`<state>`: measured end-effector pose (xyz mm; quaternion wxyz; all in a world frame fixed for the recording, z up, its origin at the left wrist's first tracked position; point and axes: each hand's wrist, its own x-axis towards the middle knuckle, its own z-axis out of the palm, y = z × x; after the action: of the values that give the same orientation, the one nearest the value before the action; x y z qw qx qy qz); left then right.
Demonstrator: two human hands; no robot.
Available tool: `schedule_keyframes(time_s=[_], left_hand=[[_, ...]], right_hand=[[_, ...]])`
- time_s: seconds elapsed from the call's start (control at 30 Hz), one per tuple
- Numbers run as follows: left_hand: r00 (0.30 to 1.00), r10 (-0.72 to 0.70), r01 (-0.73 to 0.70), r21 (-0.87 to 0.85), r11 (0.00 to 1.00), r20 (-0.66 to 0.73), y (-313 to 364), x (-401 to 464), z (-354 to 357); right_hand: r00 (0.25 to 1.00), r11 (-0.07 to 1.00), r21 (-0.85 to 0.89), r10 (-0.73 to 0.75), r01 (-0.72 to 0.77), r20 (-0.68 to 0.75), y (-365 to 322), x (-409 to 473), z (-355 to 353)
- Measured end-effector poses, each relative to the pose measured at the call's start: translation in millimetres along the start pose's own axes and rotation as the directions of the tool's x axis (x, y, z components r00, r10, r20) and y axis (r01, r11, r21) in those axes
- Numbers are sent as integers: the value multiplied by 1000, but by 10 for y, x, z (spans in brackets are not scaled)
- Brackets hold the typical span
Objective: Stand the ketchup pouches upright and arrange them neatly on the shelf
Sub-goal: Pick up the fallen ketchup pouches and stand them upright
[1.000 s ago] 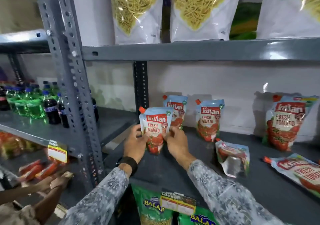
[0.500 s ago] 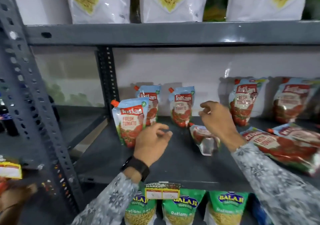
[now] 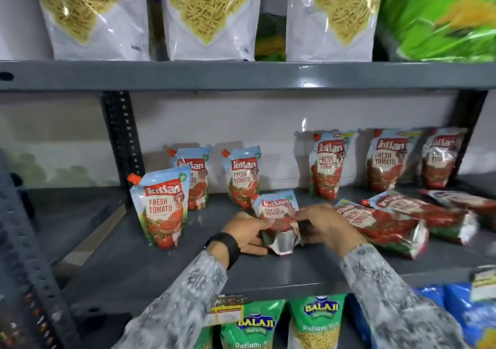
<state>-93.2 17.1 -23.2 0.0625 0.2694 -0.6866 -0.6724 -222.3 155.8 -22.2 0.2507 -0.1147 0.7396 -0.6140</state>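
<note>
Head view: middle shelf (image 3: 161, 273), grey metal, with one pouch (image 3: 277, 215) caught between both hands near the front centre. Left hand (image 3: 248, 231) curled against the pouch's left lower corner, fingers closed on the foil edge; right hand (image 3: 326, 226) cupped over its right side, fingers pressed to the gusset, thumb hidden. Long axis tilted back and a little left, orange spout end away toward the wall, silver base toward the wearer and lifted off the shelf, so tipping upright probably means swinging the top up while the base is set down. Both hands equally near, one at each flank. Just right of the right hand, two fallen pouches (image 3: 381, 225) lying flat, bases toward the front, a third flat one at the far right edge, nearer the right hand by judgement. Already standing: front pouch (image 3: 161, 206) at the left, two behind it by the wall, three more upright at the right rear. Legible on the pouches: "Kissan", "FRESH TOMATO". Below the shelf, green bags (image 3: 255, 324) reading "BALAJI WAFERS", "Ratlami"; a price tag on the shelf lip too blurred to read. Above, clear bags of yellow sev, small print unreadable.
</note>
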Motion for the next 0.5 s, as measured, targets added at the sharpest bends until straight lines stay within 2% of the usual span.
schedule_keyframes(time_s=[0.1, 0.17, 0.27, 0.33, 0.4, 0.5], left_hand=[[968, 228, -221, 71, 973, -108, -81, -39, -134], [885, 391, -346, 206, 915, -252, -112, -40, -242], [748, 526, -409, 344, 845, -404, -176, -96, -364], [694, 551, -402, 386, 830, -463, -286, -117, -422], [700, 524, -355, 401, 845, -485, -436, -104, -477], [748, 480, -331, 368, 869, -459, -592, -77, -516]], right_hand=[[978, 974, 87, -206, 207, -25, -22, -80, 128], [937, 922, 167, -346, 350, -52, -65, -118, 296], [872, 860, 139, -486, 490, -68, -86, -138, 551], [855, 846, 121, -515, 519, -60, -23, -98, 701], [852, 849, 62, -523, 524, -32, 101, -46, 844], [871, 872, 8, -489, 490, -37, 312, 10, 962]])
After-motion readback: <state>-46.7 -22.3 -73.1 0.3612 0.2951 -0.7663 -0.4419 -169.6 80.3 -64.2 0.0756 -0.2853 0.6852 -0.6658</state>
